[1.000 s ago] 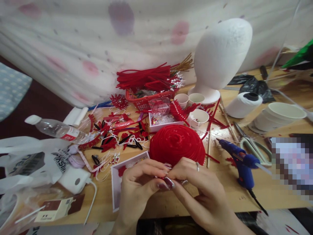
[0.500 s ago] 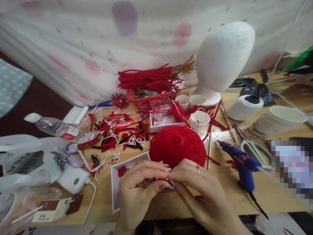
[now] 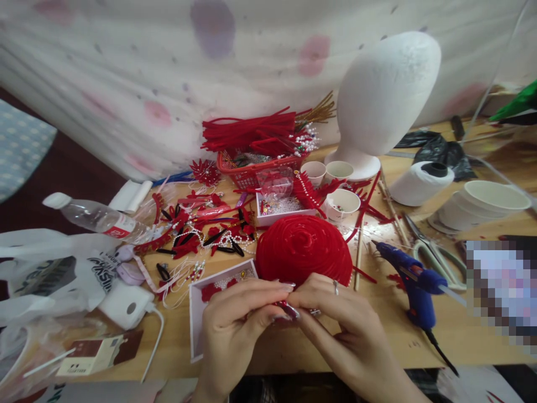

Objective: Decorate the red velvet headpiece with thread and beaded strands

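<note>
My left hand and my right hand meet at the front of the table, fingertips pinched together. Between them is a small shiny red piece, mostly covered by the fingers, so its kind is unclear. Just beyond the hands sits a domed coil of red fuzzy cord. A white box with beads and red bits stands partly behind my left hand. A ring shows on a finger of my right hand.
A blue glue gun and scissors lie on the right. Behind stand a white foam head, paper cups and a red basket of red stems. A plastic bottle and hair clips with beads lie left.
Both hands remain pinched together in nearly the same place. The fingers have shifted slightly, and a little more of the red piece shows between them.
</note>
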Tool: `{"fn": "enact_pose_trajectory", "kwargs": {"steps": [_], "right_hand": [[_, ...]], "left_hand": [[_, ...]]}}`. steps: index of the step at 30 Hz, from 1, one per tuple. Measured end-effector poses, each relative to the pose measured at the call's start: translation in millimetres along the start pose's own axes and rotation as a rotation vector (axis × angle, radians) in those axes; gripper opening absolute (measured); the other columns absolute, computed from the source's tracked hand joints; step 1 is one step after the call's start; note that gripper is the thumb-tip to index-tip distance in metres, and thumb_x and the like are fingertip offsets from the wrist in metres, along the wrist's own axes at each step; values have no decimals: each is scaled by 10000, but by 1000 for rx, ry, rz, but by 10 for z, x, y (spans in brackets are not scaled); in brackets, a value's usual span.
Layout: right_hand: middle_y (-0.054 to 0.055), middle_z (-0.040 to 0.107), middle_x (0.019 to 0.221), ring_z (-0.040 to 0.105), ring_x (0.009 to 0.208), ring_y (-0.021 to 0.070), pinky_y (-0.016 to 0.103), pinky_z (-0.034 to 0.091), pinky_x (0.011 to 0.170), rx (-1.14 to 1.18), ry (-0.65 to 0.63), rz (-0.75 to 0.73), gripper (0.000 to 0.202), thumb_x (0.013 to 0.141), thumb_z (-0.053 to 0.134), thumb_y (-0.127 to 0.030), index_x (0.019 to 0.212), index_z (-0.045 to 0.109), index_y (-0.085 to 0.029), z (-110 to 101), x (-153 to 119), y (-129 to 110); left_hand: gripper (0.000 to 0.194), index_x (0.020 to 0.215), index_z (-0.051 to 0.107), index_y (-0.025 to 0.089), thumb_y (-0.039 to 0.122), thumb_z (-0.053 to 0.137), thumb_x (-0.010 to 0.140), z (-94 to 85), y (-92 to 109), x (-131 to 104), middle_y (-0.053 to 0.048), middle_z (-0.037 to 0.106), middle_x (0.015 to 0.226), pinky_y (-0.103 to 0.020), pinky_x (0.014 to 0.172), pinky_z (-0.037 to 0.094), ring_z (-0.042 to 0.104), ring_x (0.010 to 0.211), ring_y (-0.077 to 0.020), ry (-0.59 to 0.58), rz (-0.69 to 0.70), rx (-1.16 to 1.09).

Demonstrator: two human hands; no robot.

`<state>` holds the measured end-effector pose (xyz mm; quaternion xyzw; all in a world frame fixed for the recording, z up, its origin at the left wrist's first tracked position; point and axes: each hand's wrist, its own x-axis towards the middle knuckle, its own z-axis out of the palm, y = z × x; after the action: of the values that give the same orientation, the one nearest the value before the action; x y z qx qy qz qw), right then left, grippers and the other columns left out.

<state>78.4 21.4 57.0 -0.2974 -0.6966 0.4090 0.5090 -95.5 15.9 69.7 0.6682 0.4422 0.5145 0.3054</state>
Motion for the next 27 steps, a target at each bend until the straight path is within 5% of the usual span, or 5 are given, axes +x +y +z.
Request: {"fn": "enact_pose_trajectory", "kwargs": {"steps": [6, 15, 27], "right_hand": [[24, 661, 801, 609, 732, 143, 254, 474, 644, 22, 24, 12, 196, 944, 568, -62, 1014, 712, -174, -48, -26, 5], [4, 649, 750, 583, 674, 129, 231, 454, 610, -7, 15, 53, 170, 940, 581, -83, 958, 711, -191, -42, -58, -43], [10, 702, 940, 686, 805, 125, 192, 562, 772, -541, 33, -117, 197, 942, 587, -104, 1098, 581, -225, -77, -73, -46]], "left_hand": [[113, 877, 774, 276, 210, 686, 903, 86, 26, -13, 23, 800, 876, -191, 762, 585, 742, 804, -126, 29, -36, 4], [145, 891, 666, 228, 111, 588, 927, 184, -14, -77, -9, 733, 817, -235, 726, 567, 700, 758, -148, 59, 130, 205], [70, 929, 644, 177, 121, 602, 927, 167, 35, -30, -54, 745, 855, -225, 789, 553, 714, 811, -151, 88, 313, 338]]}}
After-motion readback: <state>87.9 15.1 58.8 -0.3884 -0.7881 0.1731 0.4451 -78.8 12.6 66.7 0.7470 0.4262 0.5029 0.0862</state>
